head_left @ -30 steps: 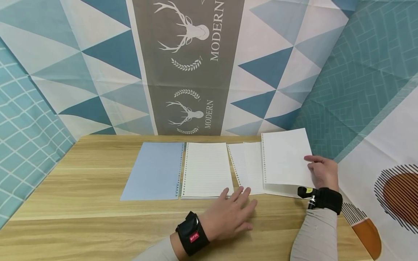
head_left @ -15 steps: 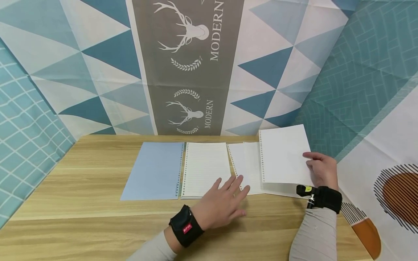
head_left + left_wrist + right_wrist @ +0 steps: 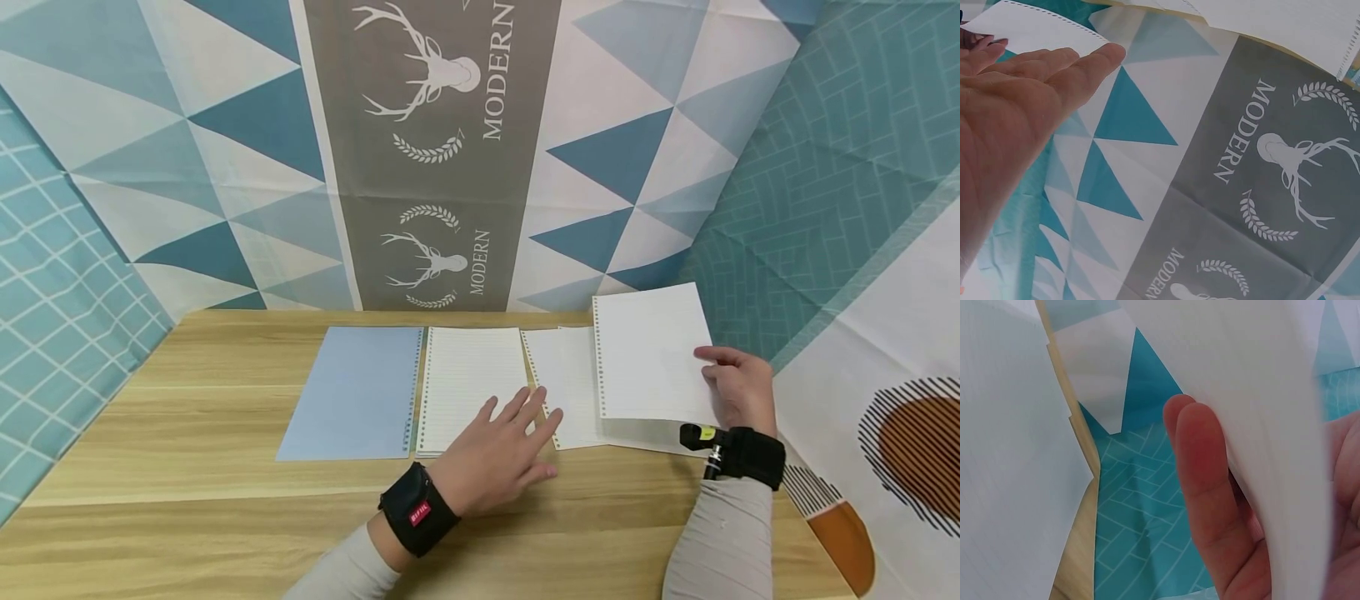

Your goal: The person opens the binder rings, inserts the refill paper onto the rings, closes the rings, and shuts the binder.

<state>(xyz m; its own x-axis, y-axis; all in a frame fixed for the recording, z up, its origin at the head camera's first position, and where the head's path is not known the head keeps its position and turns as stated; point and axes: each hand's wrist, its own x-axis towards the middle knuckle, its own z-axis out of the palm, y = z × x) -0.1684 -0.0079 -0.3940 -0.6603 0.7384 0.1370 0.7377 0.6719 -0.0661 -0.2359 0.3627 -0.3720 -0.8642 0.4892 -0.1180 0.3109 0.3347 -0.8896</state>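
Note:
My right hand (image 3: 742,390) pinches a loose-leaf sheet (image 3: 652,354) by its right edge, with the punched holes along its left side. The sheet is lifted over other white loose-leaf sheets (image 3: 567,392) that lie fanned on the table. In the right wrist view the sheet bends between the fingers (image 3: 1204,447) and the rest of the hand. My left hand (image 3: 491,454) is spread over the lower right corner of a lined paper stack (image 3: 471,375), its fingertips near the fanned sheets. Its fingers are straight and hold nothing in the left wrist view.
A blue punched cover (image 3: 352,387) lies left of the lined stack. All of them are on a wooden table (image 3: 187,442). Patterned cloth (image 3: 427,150) hangs behind its back edge, and more cloth (image 3: 892,433) hangs at the right side.
My left hand has moved left and away from me, from the table's front part onto the lined stack's corner. The sheet in my right hand has risen slightly and shifted left.

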